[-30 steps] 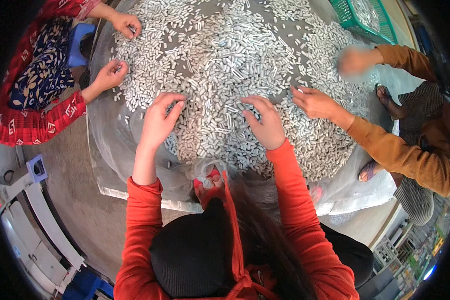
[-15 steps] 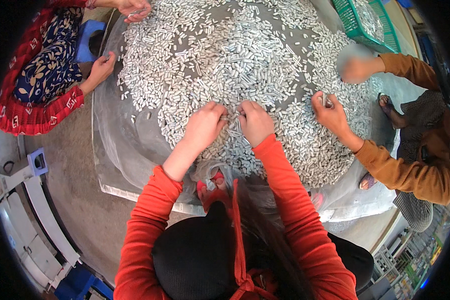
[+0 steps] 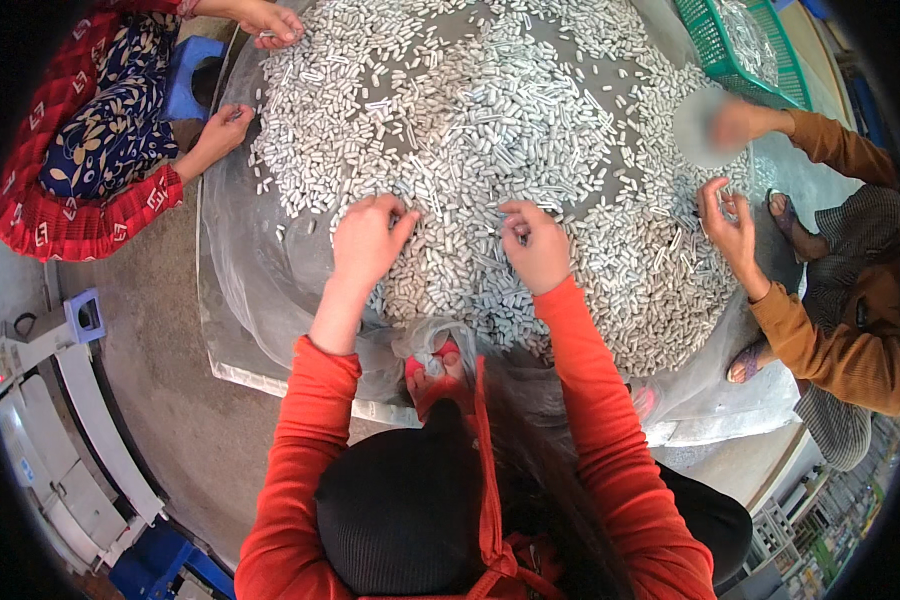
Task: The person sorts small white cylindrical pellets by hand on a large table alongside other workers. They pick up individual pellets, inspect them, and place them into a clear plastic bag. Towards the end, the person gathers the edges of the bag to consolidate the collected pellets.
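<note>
A wide heap of small white cylindrical pieces (image 3: 490, 110) lies on a clear plastic sheet (image 3: 245, 300) spread over the floor. Both my arms, in orange-red sleeves, reach forward into the near edge of the heap. My left hand (image 3: 363, 243) rests on the pieces with its fingers curled down into them and the thumb to the side. About a hand's width to its right, my right hand (image 3: 536, 247) has its fingers bent around a few pieces. What lies under either palm is hidden.
A person in red patterned clothes sits at the left on a blue stool (image 3: 185, 85), one hand (image 3: 222, 130) at the heap. Another person's hand (image 3: 730, 222) in a brown sleeve works at the right. A green basket (image 3: 712, 45) stands beyond; grey machine parts (image 3: 60, 440) lie lower left.
My hands, spread apart a second ago, came together at the heap's near edge and now sit slightly apart again, a little farther into the pieces. The person at the right shifted a hand.
</note>
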`<state>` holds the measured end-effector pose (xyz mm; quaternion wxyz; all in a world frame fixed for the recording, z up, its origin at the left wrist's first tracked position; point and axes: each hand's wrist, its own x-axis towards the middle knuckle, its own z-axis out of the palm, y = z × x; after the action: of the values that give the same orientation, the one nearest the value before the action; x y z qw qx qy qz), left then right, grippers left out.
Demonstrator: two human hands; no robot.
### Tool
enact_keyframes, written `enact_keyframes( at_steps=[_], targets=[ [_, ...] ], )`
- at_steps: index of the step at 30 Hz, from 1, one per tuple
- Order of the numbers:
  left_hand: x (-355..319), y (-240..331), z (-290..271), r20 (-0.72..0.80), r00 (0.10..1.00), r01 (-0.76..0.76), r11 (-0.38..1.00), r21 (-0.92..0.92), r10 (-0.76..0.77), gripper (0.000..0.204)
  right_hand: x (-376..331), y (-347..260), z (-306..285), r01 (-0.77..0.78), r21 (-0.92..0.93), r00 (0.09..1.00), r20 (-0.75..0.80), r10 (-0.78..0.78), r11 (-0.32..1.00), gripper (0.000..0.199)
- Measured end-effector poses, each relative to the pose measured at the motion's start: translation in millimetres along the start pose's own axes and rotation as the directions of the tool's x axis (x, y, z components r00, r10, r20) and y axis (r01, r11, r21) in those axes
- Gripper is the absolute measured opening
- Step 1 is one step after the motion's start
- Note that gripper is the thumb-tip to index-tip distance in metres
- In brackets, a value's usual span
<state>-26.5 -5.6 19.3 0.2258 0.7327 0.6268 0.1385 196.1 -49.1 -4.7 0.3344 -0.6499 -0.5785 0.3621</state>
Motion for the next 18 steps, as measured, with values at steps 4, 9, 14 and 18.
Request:
enact_keyframes(
  at_steps=[4,9,14,18],
  targets=[
    [2,4,13,0.156,0.987,0.013,0.997,0.079,-0.026,0.021,-4,17,-10,-0.114,0.353,0.991,-0.028,0.132,0.929,0.017],
    [13,-5,-2,0.277,0.958,0.094,0.993,-0.075,-0.070,0.016,-15,20,-19,-0.039,0.367,0.999,0.022,0.033,0.929,0.017],
    [11,-30,-2,0.428,0.890,0.404,0.707,-0.580,-0.157,0.017,-22,-4,-10,0.002,-0.035,0.986,0.168,0.004,0.999,0.022],
    [9,-4,0,0.199,0.972,0.158,0.976,-0.147,-0.127,0.017,-27,0,8,0.020,-0.221,0.998,0.055,-0.008,0.975,0.024]
  ],
)
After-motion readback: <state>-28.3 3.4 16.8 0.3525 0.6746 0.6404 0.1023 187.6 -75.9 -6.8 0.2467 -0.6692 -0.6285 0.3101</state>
